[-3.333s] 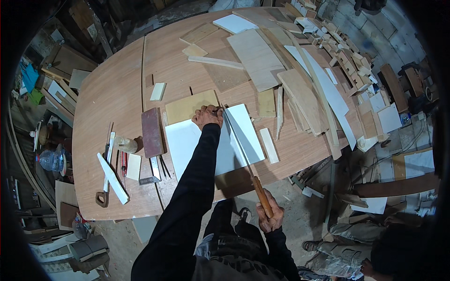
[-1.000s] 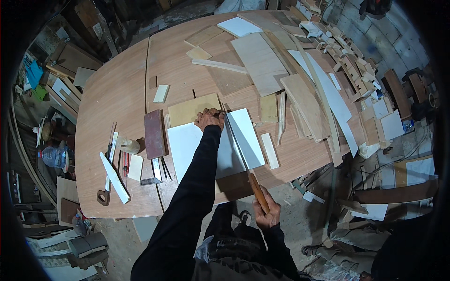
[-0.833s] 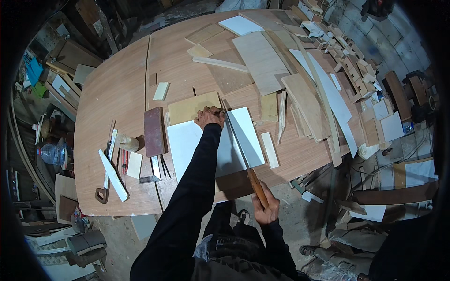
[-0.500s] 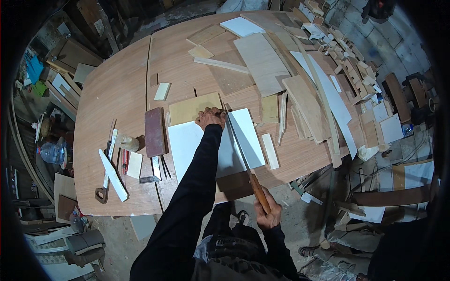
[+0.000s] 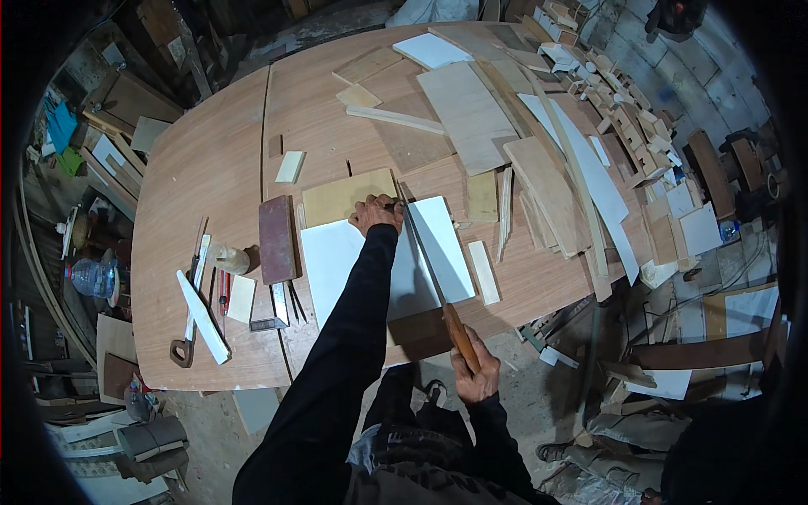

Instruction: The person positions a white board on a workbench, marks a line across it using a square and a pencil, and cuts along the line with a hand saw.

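My left hand (image 5: pixel 374 215) rests with curled fingers where a yellowish board (image 5: pixel 341 189) meets a white board (image 5: pixel 332 261), gripping something dark I cannot make out. Beside its fingertips runs the long thin blade of a saw (image 5: pixel 425 257), lying diagonally across the white board. My right hand (image 5: pixel 476 370) is wrapped round the saw's long wooden handle (image 5: pixel 457 332) below the table's near edge. A maroon block (image 5: pixel 275 236) lies left of the boards, near a square (image 5: pixel 273 320). A small white strip (image 5: pixel 483 272) is to their right.
The wooden table (image 5: pixel 194 151) holds a handsaw (image 5: pixel 182 353), a jar (image 5: pixel 231 257), a red tool (image 5: pixel 224 295) and several offcuts (image 5: pixel 463 114). Small wooden pieces (image 5: pixel 623 126) crowd the right. Another person's legs and sandaled foot (image 5: pixel 623 463) appear at lower right.
My right hand and the saw handle have shifted slightly back and forth along the blade's line, now a little farther forward than half a second ago. My left hand stays in place.
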Available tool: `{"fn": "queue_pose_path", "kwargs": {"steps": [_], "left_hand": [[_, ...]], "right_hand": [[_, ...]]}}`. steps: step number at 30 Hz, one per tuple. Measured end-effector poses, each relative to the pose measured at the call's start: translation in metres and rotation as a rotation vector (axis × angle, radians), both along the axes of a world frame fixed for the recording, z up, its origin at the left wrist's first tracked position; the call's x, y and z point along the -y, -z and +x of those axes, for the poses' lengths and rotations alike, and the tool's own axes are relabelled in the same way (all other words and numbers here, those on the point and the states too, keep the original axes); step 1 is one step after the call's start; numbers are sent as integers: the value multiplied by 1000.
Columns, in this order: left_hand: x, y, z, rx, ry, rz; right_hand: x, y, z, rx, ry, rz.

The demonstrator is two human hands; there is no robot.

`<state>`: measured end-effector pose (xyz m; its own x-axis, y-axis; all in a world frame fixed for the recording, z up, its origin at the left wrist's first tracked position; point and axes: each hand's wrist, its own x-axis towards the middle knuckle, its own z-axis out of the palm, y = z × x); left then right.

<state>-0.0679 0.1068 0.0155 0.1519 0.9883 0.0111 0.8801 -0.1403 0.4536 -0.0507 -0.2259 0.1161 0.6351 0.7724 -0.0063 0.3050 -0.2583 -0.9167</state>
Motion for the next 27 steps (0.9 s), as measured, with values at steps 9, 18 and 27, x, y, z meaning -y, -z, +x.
{"fn": "queue_pose_path", "kwargs": {"steps": [9,18,27], "left_hand": [[1,3,0,17,-2,19],[0,3,-2,-36,6,2],[7,-9,-3,-87,83,-29]], "right_hand": [[3,-6,-4,-35,-22,-82],[6,8,-12,22,7,-24],[-16,1,-6,-21,28,6]]}}
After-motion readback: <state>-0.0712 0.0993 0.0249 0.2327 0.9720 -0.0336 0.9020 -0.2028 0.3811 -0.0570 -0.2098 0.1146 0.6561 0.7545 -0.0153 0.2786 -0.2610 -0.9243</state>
